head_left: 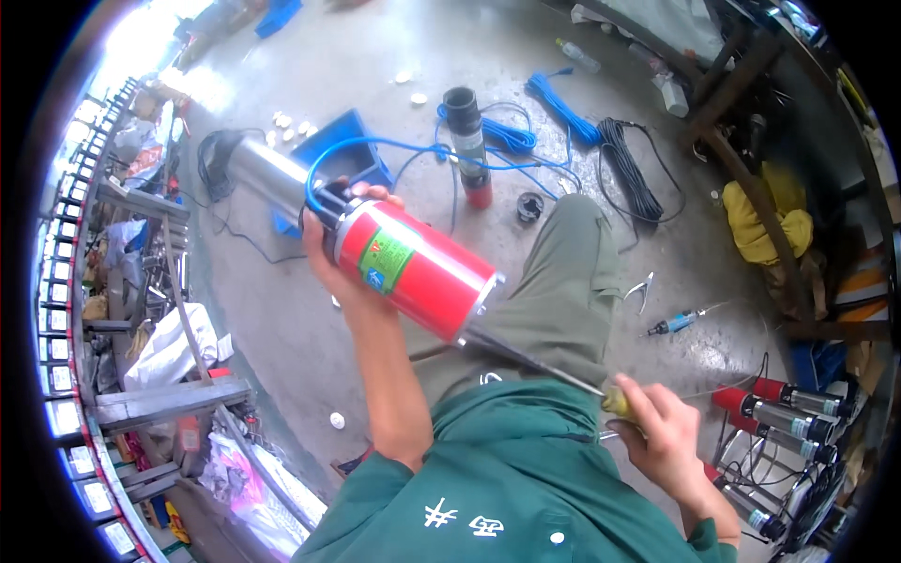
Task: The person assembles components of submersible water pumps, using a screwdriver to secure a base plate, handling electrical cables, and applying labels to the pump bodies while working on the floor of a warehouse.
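- One red cylinder (419, 269), frame centre, left hand (330, 270) clasped round its upper end
- One screwdriver (540, 362), lower right, right hand (664, 424) pinching its handle
- Grey floor (267, 314), glossy upper right
- Cluttered shelving (155, 405), left

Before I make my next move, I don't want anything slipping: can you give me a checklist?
1. Red cylinder supported: ok, the left grip holds its cable end.
2. Long-shafted tool held: ok, the right grip is on its yellowish handle.
3. Tool tip seated: cannot tell; the shaft reaches the cylinder's lower-right end, but the contact is unclear.
4. Blue cable clear of the tool: ok, it loops out at the opposite end.
5. Floor free of loose cables: not ok, a black coil and a blue coil lie ahead.
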{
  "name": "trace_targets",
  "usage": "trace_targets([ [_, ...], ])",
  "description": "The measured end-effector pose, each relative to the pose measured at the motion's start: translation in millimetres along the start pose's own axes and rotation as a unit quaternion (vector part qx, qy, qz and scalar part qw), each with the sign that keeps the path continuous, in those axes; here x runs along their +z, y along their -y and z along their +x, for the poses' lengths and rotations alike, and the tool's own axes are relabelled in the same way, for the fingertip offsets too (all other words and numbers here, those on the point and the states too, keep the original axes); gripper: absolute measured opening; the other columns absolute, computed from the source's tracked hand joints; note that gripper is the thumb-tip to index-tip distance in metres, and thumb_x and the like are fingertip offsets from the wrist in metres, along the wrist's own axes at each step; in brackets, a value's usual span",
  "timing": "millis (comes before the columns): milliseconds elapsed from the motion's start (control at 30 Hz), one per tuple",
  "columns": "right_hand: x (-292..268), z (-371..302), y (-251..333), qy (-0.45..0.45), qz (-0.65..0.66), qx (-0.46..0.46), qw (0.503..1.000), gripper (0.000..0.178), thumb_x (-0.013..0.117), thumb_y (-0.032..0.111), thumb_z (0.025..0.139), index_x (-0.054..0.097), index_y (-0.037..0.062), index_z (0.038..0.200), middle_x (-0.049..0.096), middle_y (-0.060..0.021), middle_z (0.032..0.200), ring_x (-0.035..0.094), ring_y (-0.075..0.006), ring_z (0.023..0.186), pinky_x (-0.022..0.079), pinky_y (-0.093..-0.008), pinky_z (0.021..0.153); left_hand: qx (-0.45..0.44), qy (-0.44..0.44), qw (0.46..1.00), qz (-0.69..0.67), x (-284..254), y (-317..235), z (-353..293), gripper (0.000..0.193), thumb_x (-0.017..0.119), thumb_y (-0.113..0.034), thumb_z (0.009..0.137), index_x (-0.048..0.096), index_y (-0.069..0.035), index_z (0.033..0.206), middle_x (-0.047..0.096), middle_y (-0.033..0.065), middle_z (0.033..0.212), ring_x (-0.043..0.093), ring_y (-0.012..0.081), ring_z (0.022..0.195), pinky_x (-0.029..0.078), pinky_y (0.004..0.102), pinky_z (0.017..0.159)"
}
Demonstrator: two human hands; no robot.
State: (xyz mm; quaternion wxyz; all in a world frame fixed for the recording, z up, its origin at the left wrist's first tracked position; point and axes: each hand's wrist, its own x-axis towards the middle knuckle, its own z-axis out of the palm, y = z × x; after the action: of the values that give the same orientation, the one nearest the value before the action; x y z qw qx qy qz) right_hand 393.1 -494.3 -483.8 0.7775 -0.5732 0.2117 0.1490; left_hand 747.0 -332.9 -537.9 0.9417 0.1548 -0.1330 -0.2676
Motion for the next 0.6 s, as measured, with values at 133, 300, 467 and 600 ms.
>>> trace_targets([
  [133,-17.2,-1.5,-1.5,0.039,0.076,0.098,0.992,0.058,0.062,0.045,0.103,0.06,-0.0005,0.139,0.053,0.0002,0.075,0.046,-0.0071,0.056,0.038,-0.0249,0.049,0.053,0.005,0.997,0.048,-7.4,-4.3,1.3,0.059,0.07,-0.044,0.093,0.051,0.0,0.128,0.059,0.014,0.112,0.058,0.0272,0.111,0.047,0.0434,0.104],
  [300,-21.9,4.0,-16.0,0.163,0.17,0.131,0.963,0.057,0.05,0.043,0.109,0.05,0.0034,0.15,0.049,0.0006,0.071,0.038,-0.0061,0.054,0.032,-0.0223,0.049,-0.044,0.091,0.994,-0.03,-1.3,-10.5,-6.8,0.066,0.072,-0.041,0.09,0.047,0.004,0.133,0.057,0.016,0.113,0.057,0.027,0.111,0.047,0.0433,0.106],
  [467,-17.9,-5.5,3.6,0.017,-0.039,-0.038,0.998,0.04,0.054,0.017,0.104,0.061,0.0026,0.141,0.06,-0.0024,0.069,0.052,-0.0063,0.059,0.045,-0.025,0.057,0.046,-0.015,0.999,-0.022,-9.3,-21.5,-5.7,0.058,0.075,-0.035,0.086,0.049,0.005,0.119,0.058,0.0175,0.113,0.059,0.0281,0.109,0.048,0.0423,0.105],
  [600,-27.1,-12.8,-22.7,-0.227,-0.269,-0.223,0.909,0.047,0.066,0.015,0.094,0.063,0.0061,0.14,0.067,-0.0078,0.075,0.06,-0.0144,0.06,0.046,-0.0278,0.057,0.021,-0.053,0.998,-0.004,-29.4,-21.8,2.6,0.057,0.074,-0.039,0.086,0.05,0.002,0.117,0.059,0.0152,0.112,0.061,0.0263,0.109,0.05,0.0393,0.102],
])
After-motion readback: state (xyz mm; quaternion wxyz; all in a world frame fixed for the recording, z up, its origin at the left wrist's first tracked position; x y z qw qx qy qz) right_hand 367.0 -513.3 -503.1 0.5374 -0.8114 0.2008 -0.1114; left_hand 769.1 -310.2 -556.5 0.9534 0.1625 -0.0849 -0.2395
